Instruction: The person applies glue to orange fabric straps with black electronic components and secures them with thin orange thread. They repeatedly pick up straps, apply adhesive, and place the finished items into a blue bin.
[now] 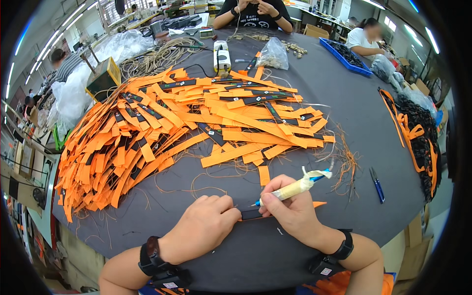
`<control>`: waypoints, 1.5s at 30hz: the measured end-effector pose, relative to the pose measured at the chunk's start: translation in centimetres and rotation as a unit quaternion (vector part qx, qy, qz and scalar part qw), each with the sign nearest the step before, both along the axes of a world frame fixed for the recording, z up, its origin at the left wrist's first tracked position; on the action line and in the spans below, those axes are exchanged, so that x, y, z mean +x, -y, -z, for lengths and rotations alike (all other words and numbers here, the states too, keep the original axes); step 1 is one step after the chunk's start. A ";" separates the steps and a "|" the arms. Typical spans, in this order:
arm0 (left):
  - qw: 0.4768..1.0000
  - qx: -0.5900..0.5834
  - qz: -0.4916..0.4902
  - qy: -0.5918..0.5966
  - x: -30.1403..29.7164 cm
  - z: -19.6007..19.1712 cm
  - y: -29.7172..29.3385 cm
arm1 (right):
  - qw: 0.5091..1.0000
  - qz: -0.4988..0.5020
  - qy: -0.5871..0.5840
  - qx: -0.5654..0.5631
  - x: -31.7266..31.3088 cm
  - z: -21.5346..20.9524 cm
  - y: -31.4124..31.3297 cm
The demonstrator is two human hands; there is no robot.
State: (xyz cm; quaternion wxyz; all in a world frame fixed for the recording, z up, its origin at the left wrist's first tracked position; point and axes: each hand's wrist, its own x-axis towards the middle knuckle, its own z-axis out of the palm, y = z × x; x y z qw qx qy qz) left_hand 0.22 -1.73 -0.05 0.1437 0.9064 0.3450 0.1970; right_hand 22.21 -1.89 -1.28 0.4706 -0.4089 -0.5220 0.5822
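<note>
My right hand (290, 206) grips a pen-shaped tool (292, 189) wrapped in cream tape, with blue ends and a thin metal tip. The tip points left, just above a black and orange webbing strip (251, 214) lying flat on the table before me. My left hand (204, 227), its fingers curled, holds the left end of that strip; the fingertips are partly hidden. An orange end of the strip shows to the right of my right hand. Past both hands spreads a large heap of orange and black strips (147, 123) with loose threads.
Blue-handled tweezers (377, 186) and an orange thread tangle (346, 164) lie right. Black goods with orange straps (418, 132) line the right edge. Beyond the heap are a white power box (221, 58), coiled cord (162, 56) and a blue tray (345, 56). Co-workers sit across and right.
</note>
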 end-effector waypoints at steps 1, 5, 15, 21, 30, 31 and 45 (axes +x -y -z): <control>0.999 -0.029 -0.004 0.018 -0.2 -0.1 0.1 | 1.000 -0.008 -0.004 -0.023 -0.1 -0.1 0.1; 0.997 -0.074 0.006 0.029 -1.0 -0.9 -0.2 | 0.998 -0.027 0.022 -0.048 0.1 0.3 0.0; 0.993 -0.102 0.023 0.054 -0.6 -0.7 -0.6 | 0.995 -0.056 0.051 -0.059 0.4 0.7 0.0; 0.993 -0.109 0.020 0.034 -0.4 -0.1 -0.5 | 0.994 -0.070 0.068 -0.040 0.4 0.8 0.0; 0.992 -0.125 0.009 0.031 -0.7 -0.1 -0.6 | 0.997 -0.051 0.064 -0.009 -0.1 1.3 0.0; 0.990 -0.131 0.010 0.040 -0.7 -0.1 -0.7 | 0.996 -0.053 0.070 -0.005 -0.1 1.3 0.0; 0.974 -0.201 -0.021 0.102 -0.9 0.3 -1.3 | 0.983 -0.084 0.135 0.088 0.0 1.4 -0.1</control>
